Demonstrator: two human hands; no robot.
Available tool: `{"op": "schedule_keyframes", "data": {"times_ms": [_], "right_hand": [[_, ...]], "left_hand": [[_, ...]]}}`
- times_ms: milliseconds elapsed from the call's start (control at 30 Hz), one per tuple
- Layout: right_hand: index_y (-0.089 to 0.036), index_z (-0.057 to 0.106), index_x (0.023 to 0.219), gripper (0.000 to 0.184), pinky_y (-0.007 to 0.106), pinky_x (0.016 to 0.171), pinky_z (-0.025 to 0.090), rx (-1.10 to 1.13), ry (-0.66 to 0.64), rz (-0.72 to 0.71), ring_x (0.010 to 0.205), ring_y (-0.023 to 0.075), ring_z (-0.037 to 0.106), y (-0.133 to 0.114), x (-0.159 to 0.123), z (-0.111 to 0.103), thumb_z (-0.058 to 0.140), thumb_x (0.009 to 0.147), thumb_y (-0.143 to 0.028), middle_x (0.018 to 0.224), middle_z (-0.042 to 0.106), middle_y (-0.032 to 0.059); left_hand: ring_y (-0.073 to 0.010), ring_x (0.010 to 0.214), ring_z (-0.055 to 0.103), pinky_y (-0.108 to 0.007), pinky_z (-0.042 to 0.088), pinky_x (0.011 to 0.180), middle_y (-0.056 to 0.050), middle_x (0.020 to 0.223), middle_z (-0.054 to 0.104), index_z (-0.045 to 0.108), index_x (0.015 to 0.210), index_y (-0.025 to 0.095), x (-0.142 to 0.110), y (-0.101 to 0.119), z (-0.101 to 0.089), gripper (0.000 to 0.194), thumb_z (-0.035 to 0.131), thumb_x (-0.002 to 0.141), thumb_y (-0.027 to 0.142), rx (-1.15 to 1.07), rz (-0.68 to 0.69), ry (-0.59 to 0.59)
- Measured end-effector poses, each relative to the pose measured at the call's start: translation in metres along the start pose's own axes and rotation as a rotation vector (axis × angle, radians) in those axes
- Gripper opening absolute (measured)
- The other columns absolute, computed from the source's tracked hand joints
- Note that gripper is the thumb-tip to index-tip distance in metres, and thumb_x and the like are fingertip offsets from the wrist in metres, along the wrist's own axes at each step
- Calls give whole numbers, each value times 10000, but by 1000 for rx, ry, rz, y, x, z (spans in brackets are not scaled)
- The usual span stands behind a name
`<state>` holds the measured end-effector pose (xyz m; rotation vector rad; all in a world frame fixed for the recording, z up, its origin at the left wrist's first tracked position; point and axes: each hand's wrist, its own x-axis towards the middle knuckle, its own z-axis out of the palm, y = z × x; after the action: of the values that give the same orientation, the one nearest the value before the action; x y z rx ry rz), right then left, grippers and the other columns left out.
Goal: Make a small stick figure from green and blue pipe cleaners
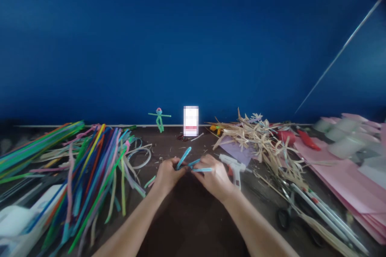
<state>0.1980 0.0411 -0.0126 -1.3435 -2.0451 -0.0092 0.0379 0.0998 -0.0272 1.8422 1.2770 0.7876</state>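
Note:
Low over the dark table, my left hand [169, 173] and my right hand [213, 174] come close together at the centre. Between them is a bent light-blue pipe cleaner [183, 157]; one end sticks up from the left fingers, and other lengths cross the right fingers. Both hands are closed in a pinch on it. Whether it is one piece or more I cannot tell. Behind stands a small green pipe-cleaner figure [159, 120] with arms spread and a pink and blue head. A white glue gun [233, 166] lies just right of my right hand.
Many coloured pipe cleaners [90, 168] spread over the left side. To the right are a pile of dry straw-like strips [256, 136], scissors [284, 217] and pink sheets [340, 176]. A bright, blurred-out upright panel [191, 120] stands at the back, before a blue wall [193, 48].

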Motion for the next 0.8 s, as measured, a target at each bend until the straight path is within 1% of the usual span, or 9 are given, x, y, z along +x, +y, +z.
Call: {"op": "schedule_keyframes", "data": {"times_ms": [100,200,333,467,567,633,700,767,800], "right_hand": [[-193,623,771,80,322,731,400,-10,58,-29,840,201,501,2,2,-1,557,754,-236,854,573,79],[-202,626,863,136,345,776,394,64,40,-38,882,200,501,5,2,1,579,742,-243,910,582,72],[-212,648,824,122,326,770,397,175,-16,38,824,184,530,7,2,4,577,744,-271,827,617,46],[-185,650,735,115,270,710,406,300,-15,133,765,161,540,8,2,6,587,728,-281,750,624,26],[-169,630,643,157,222,588,389,383,-22,226,620,128,519,8,2,8,565,730,-282,617,584,-12],[-160,601,573,217,192,488,338,443,-46,300,500,95,450,8,2,9,534,739,-284,500,502,-44],[-153,568,528,251,179,442,287,487,-56,374,450,76,380,7,3,10,517,739,-280,446,424,-62],[-148,539,507,264,177,441,268,507,-29,438,452,70,350,7,3,12,515,732,-285,449,392,-65],[-146,526,504,271,178,446,265,512,-8,464,457,69,343,8,4,12,513,731,-294,455,382,-65]], "left_hand": [[-173,624,557,-240,380,609,9,608,625,669,718,158,1,0,-2,246,561,625,358,-3,7,-52],[-196,685,574,-255,390,667,3,623,638,673,704,160,2,-2,-5,238,576,616,359,-65,34,-109],[-227,761,583,-296,383,761,2,612,639,677,668,175,4,-3,-9,182,603,597,325,-82,44,-174],[-226,795,584,-360,239,950,12,645,657,685,660,200,5,-2,-12,136,609,601,296,-42,95,-225],[-220,795,588,-380,184,986,12,673,670,685,660,210,5,-1,-12,119,617,599,285,-44,130,-235],[-219,796,592,-387,207,978,5,693,674,679,657,208,3,0,-12,113,622,600,287,-51,137,-244],[-219,803,593,-384,275,941,-10,729,673,665,682,193,2,2,-11,136,619,618,304,-88,124,-253],[-218,822,590,-366,363,866,-33,801,665,631,824,173,2,2,-10,254,630,621,327,-176,90,-240],[-216,837,587,-352,395,826,-47,844,657,586,938,165,2,2,-9,367,639,618,337,-231,64,-216]]}}
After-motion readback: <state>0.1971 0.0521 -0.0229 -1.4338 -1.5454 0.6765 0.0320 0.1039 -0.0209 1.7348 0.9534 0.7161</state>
